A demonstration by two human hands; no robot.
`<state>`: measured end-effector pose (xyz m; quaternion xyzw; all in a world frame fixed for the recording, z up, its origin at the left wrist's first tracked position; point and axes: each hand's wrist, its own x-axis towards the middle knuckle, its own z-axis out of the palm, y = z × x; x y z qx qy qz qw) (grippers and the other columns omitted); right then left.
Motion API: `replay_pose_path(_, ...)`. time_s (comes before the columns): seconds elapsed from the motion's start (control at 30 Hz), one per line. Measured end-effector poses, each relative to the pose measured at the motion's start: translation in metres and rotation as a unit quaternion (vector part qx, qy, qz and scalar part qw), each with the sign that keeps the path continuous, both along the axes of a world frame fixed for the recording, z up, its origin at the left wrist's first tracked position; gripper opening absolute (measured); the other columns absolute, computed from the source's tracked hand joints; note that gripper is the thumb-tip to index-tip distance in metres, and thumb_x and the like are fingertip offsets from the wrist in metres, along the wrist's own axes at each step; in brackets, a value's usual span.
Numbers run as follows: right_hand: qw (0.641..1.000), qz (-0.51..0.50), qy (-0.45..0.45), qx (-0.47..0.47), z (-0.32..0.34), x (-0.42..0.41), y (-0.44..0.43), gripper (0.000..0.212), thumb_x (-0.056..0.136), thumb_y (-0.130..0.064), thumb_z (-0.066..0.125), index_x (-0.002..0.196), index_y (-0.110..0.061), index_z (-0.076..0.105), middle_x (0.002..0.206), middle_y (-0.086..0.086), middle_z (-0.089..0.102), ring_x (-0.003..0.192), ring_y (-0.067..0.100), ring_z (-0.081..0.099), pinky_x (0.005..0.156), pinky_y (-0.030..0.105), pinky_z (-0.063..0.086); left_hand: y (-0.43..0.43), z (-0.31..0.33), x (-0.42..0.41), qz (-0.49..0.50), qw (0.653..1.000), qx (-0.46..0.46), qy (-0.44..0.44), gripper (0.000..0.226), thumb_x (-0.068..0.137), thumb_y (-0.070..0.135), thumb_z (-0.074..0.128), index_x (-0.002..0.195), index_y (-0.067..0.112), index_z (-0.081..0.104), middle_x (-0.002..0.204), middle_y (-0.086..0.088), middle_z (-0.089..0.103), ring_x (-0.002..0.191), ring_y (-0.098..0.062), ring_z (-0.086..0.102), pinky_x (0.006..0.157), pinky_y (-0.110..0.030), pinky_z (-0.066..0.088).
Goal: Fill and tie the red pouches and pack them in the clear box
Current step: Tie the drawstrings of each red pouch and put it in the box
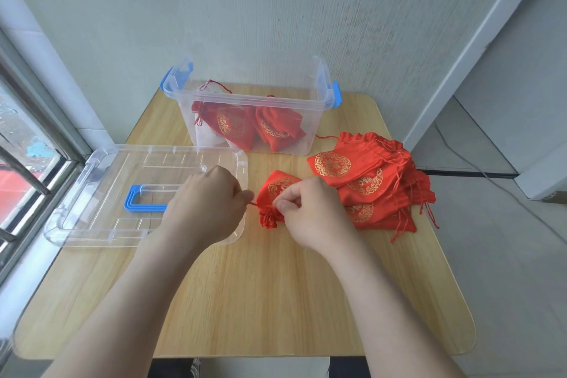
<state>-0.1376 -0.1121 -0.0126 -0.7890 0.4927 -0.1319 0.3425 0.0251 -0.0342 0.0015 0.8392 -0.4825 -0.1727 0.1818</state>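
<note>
A red pouch (274,186) with a gold round print lies on the wooden table (276,301), its neck bunched tight toward me. My left hand (208,209) pinches a red drawstring on the pouch's left. My right hand (310,212) pinches the string at the gathered neck on its right. Behind stands the clear box (251,101) with blue latches; two tied red pouches (248,127) lie inside it. A pile of flat red pouches (377,181) lies just right of my right hand.
The box's clear lid (101,193) with a blue handle lies flat on the table's left side, partly under my left hand. A window with bars (24,169) runs along the left. A wall stands right behind the box.
</note>
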Motion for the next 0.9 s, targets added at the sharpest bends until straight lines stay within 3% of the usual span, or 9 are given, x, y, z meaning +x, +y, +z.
replay_pose_path(0.1, 0.999, -0.017, 0.033, -0.004, 0.000, -0.002, -0.001, 0.021, 0.100, -0.015, 0.067, 0.086, -0.018, 0.083, 0.099, -0.004, 0.079, 0.096, 0.017, 0.071, 0.075, 0.022, 0.049, 0.001, -0.004, 0.003, 0.008, 1.000, 0.009, -0.025, 0.037, 0.102, 0.039, 0.065, 0.076, 0.015, 0.076, 0.075, -0.004, 0.072, 0.072, -0.026, 0.069, 0.070, -0.045, 0.062)
replay_pose_path(0.23, 0.998, -0.032, 0.057, -0.004, -0.001, 0.000, 0.000, 0.028, 0.096, -0.015, 0.063, 0.073, -0.022, 0.079, 0.096, -0.001, 0.081, 0.097, 0.025, 0.074, 0.081, 0.030, 0.060, 0.000, -0.008, 0.002, -0.017, 0.999, 0.010, -0.036, 0.023, 0.103, 0.040, 0.062, 0.088, 0.028, 0.075, 0.079, 0.000, 0.069, 0.072, -0.024, 0.067, 0.067, -0.042, 0.060)
replay_pose_path(0.3, 0.997, -0.044, 0.057, -0.007, -0.003, 0.000, 0.000, 0.030, 0.094, -0.018, 0.064, 0.067, -0.026, 0.076, 0.085, -0.001, 0.079, 0.090, 0.028, 0.073, 0.081, 0.037, 0.062, 0.001, -0.009, 0.001, -0.034, 0.999, 0.007, -0.038, 0.020, 0.104, 0.039, 0.059, 0.088, 0.034, 0.070, 0.082, 0.004, 0.069, 0.073, -0.021, 0.067, 0.068, -0.043, 0.060)
replay_pose_path(0.43, 0.997, -0.047, 0.059, -0.015, -0.006, 0.000, -0.002, 0.039, 0.094, -0.020, 0.067, 0.057, -0.032, 0.068, 0.087, -0.005, 0.079, 0.094, 0.029, 0.072, 0.086, 0.040, 0.061, 0.003, -0.005, -0.003, -0.062, 0.997, 0.010, -0.047, 0.032, 0.101, 0.040, 0.037, 0.091, 0.034, 0.067, 0.086, 0.009, 0.068, 0.082, -0.021, 0.065, 0.075, -0.046, 0.060)
replay_pose_path(0.53, 0.997, -0.045, 0.056, -0.012, -0.007, 0.000, -0.003, 0.037, 0.095, -0.021, 0.068, 0.059, -0.030, 0.070, 0.081, -0.006, 0.077, 0.089, 0.028, 0.072, 0.082, 0.040, 0.062, 0.005, 0.002, -0.012, -0.092, 0.995, 0.001, -0.041, 0.042, 0.099, 0.041, 0.029, 0.092, 0.030, 0.069, 0.096, 0.009, 0.061, 0.090, -0.018, 0.062, 0.082, -0.045, 0.057)
replay_pose_path(0.63, 0.998, -0.041, 0.056, -0.003, -0.007, 0.000, -0.003, 0.030, 0.096, -0.025, 0.071, 0.067, -0.029, 0.075, 0.078, -0.003, 0.076, 0.087, 0.027, 0.072, 0.081, 0.040, 0.063, 0.006, 0.002, -0.018, -0.137, 0.985, 0.047, -0.096, 0.044, 0.098, 0.049, 0.030, 0.098, 0.033, 0.071, 0.115, 0.007, 0.054, 0.106, -0.021, 0.050, 0.094, -0.040, 0.044)
replay_pose_path(0.73, 0.997, -0.042, 0.060, 0.006, -0.006, 0.000, -0.003, 0.017, 0.097, -0.028, 0.071, 0.083, -0.026, 0.081, 0.085, 0.001, 0.077, 0.091, 0.029, 0.072, 0.082, 0.040, 0.063, 0.006, -0.003, -0.018, -0.169, 0.976, 0.062, -0.125, 0.027, 0.099, 0.053, 0.052, 0.114, 0.038, 0.069, 0.129, 0.010, 0.046, 0.121, -0.023, 0.038, 0.104, -0.042, 0.033)
replay_pose_path(0.9, 0.997, -0.040, 0.060, 0.013, -0.004, -0.002, -0.003, 0.010, 0.097, -0.030, 0.074, 0.093, -0.025, 0.082, 0.094, 0.000, 0.078, 0.097, 0.027, 0.071, 0.086, 0.040, 0.061, 0.004, 0.001, -0.016, -0.172, 0.975, 0.064, -0.126, 0.022, 0.101, 0.059, 0.057, 0.108, 0.041, 0.067, 0.122, 0.011, 0.049, 0.122, -0.020, 0.035, 0.106, -0.044, 0.028)
